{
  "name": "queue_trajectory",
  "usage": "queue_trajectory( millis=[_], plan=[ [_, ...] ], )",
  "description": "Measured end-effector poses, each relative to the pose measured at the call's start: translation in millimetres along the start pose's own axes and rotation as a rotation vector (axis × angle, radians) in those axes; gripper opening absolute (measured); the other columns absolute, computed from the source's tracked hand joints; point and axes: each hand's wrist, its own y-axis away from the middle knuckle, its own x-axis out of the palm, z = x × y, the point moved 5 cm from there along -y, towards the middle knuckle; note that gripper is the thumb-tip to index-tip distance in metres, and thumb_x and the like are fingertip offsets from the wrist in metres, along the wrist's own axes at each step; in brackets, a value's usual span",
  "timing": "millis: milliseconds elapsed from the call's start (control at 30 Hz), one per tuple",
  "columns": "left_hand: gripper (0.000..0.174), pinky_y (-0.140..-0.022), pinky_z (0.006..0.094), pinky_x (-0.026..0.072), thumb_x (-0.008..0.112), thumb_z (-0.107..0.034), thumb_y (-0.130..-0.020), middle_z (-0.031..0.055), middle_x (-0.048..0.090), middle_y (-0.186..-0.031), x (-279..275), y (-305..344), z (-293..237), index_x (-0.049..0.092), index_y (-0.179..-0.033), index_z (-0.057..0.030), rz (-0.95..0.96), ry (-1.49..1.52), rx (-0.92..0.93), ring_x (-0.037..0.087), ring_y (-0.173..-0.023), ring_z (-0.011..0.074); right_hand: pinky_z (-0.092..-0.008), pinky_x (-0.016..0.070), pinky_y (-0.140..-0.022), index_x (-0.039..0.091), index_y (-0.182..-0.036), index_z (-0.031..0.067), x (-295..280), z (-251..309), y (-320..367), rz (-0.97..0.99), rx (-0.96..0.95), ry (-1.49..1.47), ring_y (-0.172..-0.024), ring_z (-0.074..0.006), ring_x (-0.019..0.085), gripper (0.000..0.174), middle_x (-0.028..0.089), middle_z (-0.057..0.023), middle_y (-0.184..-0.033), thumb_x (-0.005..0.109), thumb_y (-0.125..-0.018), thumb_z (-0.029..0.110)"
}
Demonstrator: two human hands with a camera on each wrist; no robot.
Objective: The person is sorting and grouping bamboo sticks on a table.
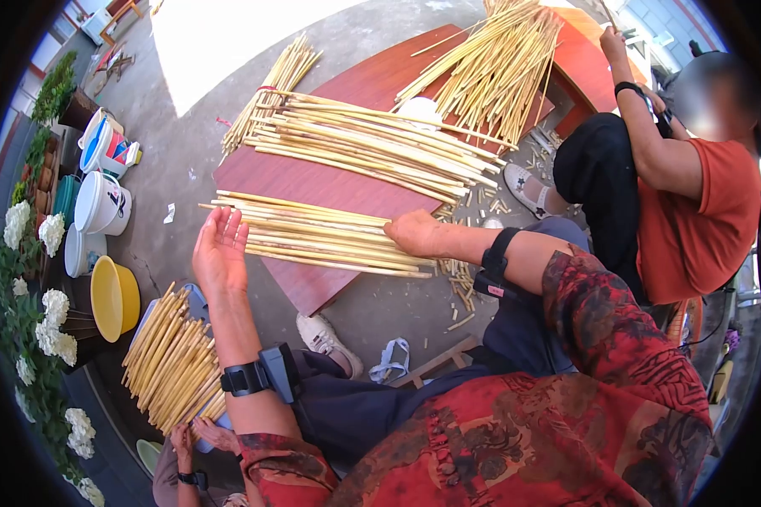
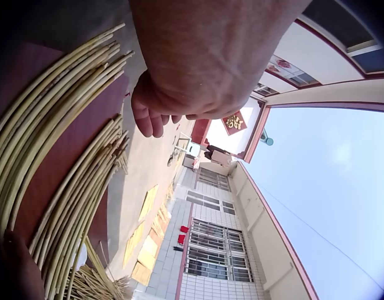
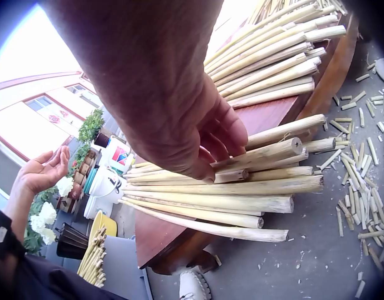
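Note:
On the reddish wooden board lies a loose row of pale dry plant stalks. My right hand is at the cut right ends of this row. In the right wrist view its fingers and thumb curl over a thick stalk, pinching it among the others. My left hand is raised beside the thin left ends, palm up, fingers loosely extended and holding nothing. Farther back on the board, a second row of stalks lies roughly parallel.
A large stalk heap and a tied bundle lie behind. Short cut pieces litter the floor at right, near a seated person. Shorter stalks, a yellow basin and white buckets stand left, where another person's hands show.

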Motion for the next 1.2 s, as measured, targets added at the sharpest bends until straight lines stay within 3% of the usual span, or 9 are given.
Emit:
queue_trajectory(
  millis=[133, 567, 667, 867, 1100, 1200],
  plan=[
    [0.026, -0.080, 0.0369, 0.0437, 0.042, -0.014, -0.086, 0.0123, 0.052, -0.103, 0.2, 1.8, -0.9, 0.046, -0.106, 0.0027, -0.012, -0.007, 0.004, 0.052, -0.097, 0.0249, -0.0403, 0.0465, -0.067, 0.057, -0.085, 0.0018, -1.5, 3.1, 3.6, 0.009, -0.007, 0.021, -0.081, -0.0323, 0.058, 0.018, 0.060, -0.0186, -0.085, 0.043, -0.076, 0.008],
    [0.025, -0.079, 0.0355, 0.0437, 0.041, -0.014, -0.086, 0.0116, 0.052, -0.103, 3.5, 6.5, -1.5, 0.047, -0.105, 0.0018, -0.018, -0.026, 0.013, 0.052, -0.096, 0.0229, -0.0402, 0.0461, -0.066, 0.051, -0.088, 0.0008, -16.1, -2.8, -0.1, -0.095, -0.002, 0.026, -0.081, -0.0318, 0.058, 0.016, 0.057, -0.0182, -0.084, 0.043, -0.075, 0.005],
    [0.025, -0.078, 0.0352, 0.0441, 0.042, -0.013, -0.086, 0.0117, 0.052, -0.103, 2.9, 5.7, -0.8, 0.047, -0.105, 0.0016, -0.009, -0.034, 0.019, 0.052, -0.095, 0.0226, -0.0391, 0.0476, -0.063, 0.057, -0.082, 0.0018, -36.8, -22.7, -6.7, -0.158, -0.005, 0.061, -0.079, -0.0321, 0.059, 0.015, 0.060, -0.0165, -0.083, 0.045, -0.073, 0.006],
    [0.024, -0.075, 0.0345, 0.0456, 0.042, -0.013, -0.086, 0.0110, 0.055, -0.099, 3.7, 4.5, 1.9, 0.048, -0.104, 0.0011, 0.027, -0.014, 0.008, 0.055, -0.090, 0.0221, -0.0366, 0.0476, -0.069, 0.060, -0.084, 0.0009, -39.7, -81.4, -4.6, -0.201, 0.350, 0.049, -0.084, -0.0304, 0.058, 0.018, 0.058, -0.0176, -0.091, 0.046, -0.073, 0.005],
    [0.024, -0.073, 0.0340, 0.0464, 0.043, -0.014, -0.086, 0.0110, 0.055, -0.098, 8.1, 6.7, 7.8, 0.048, -0.104, 0.0011, 0.043, -0.030, -0.009, 0.055, -0.088, 0.0217, -0.0363, 0.0482, -0.069, 0.060, -0.085, 0.0022, -24.0, -79.3, -6.4, -0.099, 0.373, 0.100, -0.084, -0.0287, 0.059, 0.019, 0.059, -0.0178, -0.091, 0.045, -0.077, 0.008],
    [0.026, -0.075, 0.0341, 0.0465, 0.044, -0.015, -0.086, 0.0115, 0.054, -0.102, 10.4, 8.3, 8.9, 0.047, -0.106, 0.0007, 0.078, -0.066, -0.017, 0.054, -0.091, 0.0217, -0.0361, 0.0486, -0.067, 0.060, -0.088, 0.0027, -15.5, -81.1, -13.0, -0.156, 0.369, 0.120, -0.085, -0.0274, 0.059, 0.019, 0.060, -0.0176, -0.090, 0.045, -0.077, 0.010]
  ],
)
